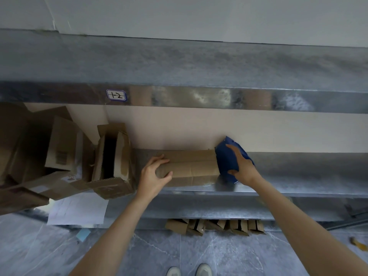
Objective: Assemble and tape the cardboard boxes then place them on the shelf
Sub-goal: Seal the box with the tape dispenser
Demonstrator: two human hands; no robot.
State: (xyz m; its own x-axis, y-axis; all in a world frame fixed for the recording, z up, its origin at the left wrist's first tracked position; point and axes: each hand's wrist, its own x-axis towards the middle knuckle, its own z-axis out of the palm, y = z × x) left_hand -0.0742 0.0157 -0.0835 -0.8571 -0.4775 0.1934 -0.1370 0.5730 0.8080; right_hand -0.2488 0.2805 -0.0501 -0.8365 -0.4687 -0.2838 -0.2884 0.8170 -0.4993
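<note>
on shelf [298, 188]: l hand [153, 176] fingers [160, 158] grip box [191, 168] end; r hand [244, 168] grips blurry blue obj [226, 156].

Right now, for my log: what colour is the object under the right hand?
The object is dark blue; head view.

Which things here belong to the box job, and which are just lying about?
Job: box, blue object, shelf, left hand, right hand.
Lying about: open boxes, paper sheet, label, blue note.
</note>
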